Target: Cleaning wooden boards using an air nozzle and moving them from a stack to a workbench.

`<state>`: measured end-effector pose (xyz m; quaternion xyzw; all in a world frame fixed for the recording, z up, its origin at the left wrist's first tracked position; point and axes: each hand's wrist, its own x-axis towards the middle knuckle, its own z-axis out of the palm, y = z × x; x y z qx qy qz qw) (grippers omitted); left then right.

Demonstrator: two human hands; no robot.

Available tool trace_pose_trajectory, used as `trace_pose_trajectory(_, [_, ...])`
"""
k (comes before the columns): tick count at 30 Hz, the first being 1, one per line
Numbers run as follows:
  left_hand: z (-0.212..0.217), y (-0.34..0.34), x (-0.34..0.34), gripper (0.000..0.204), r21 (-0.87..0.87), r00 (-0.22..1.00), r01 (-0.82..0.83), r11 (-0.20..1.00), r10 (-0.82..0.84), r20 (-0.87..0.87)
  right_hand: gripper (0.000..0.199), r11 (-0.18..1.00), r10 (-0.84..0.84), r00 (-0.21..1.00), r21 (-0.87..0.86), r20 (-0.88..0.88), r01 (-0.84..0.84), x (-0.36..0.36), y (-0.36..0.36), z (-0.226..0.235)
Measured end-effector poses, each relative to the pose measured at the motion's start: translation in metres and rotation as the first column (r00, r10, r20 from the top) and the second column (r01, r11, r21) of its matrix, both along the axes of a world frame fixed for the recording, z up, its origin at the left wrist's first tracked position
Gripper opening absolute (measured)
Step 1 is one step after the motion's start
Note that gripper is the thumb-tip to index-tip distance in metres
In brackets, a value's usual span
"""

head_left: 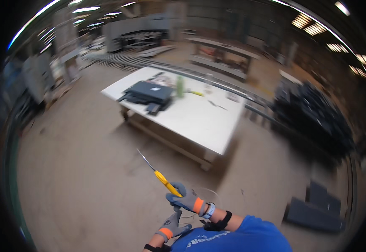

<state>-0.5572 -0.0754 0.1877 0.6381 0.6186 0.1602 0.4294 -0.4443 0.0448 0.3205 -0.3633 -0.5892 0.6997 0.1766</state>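
Observation:
My right hand (185, 198), in a grey glove with an orange cuff, is closed around the yellow handle of a slim pointed tool (164, 180). Its long, thin metal shaft points up and to the left; I cannot make out its exact kind. A thin pale cord (210, 191) loops beside the right wrist. Just below, in a matching glove, my left hand (172, 227) has its fingers apart and holds nothing that I can see. Both hands are in front of my blue shirt, short of the white table.
Ahead stands a white-topped table (199, 126) bearing a dark case (149, 93), a green bottle (180, 87) and a yellow-handled tool (197, 93). Behind it runs a roller conveyor (124, 59). Stacked dark panels (313, 113) stand right; flat dark pieces (315, 214) lie on the floor.

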Motion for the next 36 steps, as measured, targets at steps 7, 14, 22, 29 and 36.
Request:
trace_pose_trajectory(7, [0.024, 0.087, 0.149, 0.087, -0.081, 0.813, 0.582, 0.809, -0.576, 0.084, 0.066, 0.909, -0.361, 0.758, -0.022, -0.544, 0.417, 0.159, -0.006, 0.066])
trace_pose_trajectory(14, [-0.049, 0.117, 0.350, 0.022, 0.004, 0.579, 0.803, 0.596, -0.781, 0.234, 0.037, 0.519, -0.582, 0.376, 0.026, -0.721, 0.855, 0.419, -0.060, 0.109])
trace_pose_trajectory(22, [-0.045, 0.197, 0.442, 0.021, 0.226, 0.519, 0.854, 0.469, -0.794, -0.315, 0.047, 0.451, -0.681, 0.213, -0.172, -0.700, 0.876, 0.600, -0.109, 0.076])
trace_pose_trajectory(29, [-0.104, 0.242, 0.490, 0.030, -0.114, 0.451, 0.800, 0.590, -0.715, -0.535, 0.045, 0.110, -0.809, -0.186, -0.454, -0.557, 0.884, 0.669, -0.110, 0.015])
trace_pose_trajectory(36, [-0.147, 0.326, 0.577, 0.051, -0.438, 0.445, 0.670, 0.600, -0.796, -0.410, 0.036, -0.079, -0.960, -0.070, 0.022, -0.270, 0.997, 0.766, -0.080, -0.056])
